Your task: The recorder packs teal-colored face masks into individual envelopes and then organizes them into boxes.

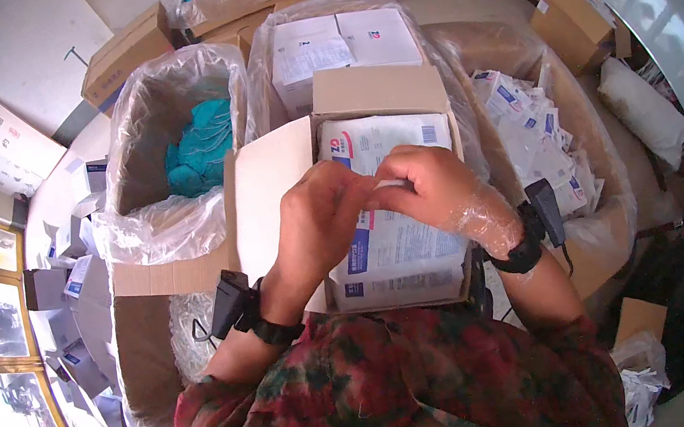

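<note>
My left hand (317,215) and my right hand (439,196) meet fingertip to fingertip over an open cardboard box (380,87). A small white strip (393,183) shows between the pinched fingers of my right hand. The fingers of my left hand are closed against it, and what they pinch is hidden. Under both hands, flat white printed packets (418,242) with blue and red marks fill the box. Its side flap (268,198) is folded out to the left and another flap stands up at the far side.
Left of the box stands a plastic-lined carton (126,149) of teal pieces (202,151). Behind it, white boxes (376,34) fill another lined carton. At right, a large lined carton (613,171) holds loose white packets (526,131). Grey-white small boxes (90,316) lie at far left.
</note>
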`<state>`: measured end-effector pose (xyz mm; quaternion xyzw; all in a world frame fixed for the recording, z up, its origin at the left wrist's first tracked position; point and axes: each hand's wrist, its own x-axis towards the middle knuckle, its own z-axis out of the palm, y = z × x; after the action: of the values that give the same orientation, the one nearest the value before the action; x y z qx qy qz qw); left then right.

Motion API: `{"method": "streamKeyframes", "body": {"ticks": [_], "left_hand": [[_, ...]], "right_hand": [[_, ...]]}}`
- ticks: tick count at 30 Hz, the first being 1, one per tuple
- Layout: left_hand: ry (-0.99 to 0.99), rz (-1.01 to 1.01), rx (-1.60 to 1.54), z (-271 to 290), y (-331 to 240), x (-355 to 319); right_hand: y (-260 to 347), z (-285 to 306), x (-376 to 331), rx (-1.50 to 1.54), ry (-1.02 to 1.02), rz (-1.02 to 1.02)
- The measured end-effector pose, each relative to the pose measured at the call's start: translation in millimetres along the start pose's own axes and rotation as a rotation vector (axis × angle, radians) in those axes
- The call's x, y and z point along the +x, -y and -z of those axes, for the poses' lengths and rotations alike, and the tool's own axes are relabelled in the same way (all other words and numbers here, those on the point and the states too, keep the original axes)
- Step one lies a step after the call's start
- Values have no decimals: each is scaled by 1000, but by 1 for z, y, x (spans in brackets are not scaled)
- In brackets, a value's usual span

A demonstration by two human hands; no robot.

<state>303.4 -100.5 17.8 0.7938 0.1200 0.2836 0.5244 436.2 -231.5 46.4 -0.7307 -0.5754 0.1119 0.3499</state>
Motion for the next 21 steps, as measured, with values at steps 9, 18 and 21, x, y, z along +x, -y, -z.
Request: {"method": "streamKeyframes", "body": {"ticks": [9,18,21], "left_hand": [[-39,206,-228,-5,9,-3],[-245,263,77,29,37,21],[-106,250,425,46,51,22]], "right_hand": [[15,-11,-11,-404,-128,275],[74,9,-55,-275,-170,505],[84,24,-68,-194,-235,458]]}}
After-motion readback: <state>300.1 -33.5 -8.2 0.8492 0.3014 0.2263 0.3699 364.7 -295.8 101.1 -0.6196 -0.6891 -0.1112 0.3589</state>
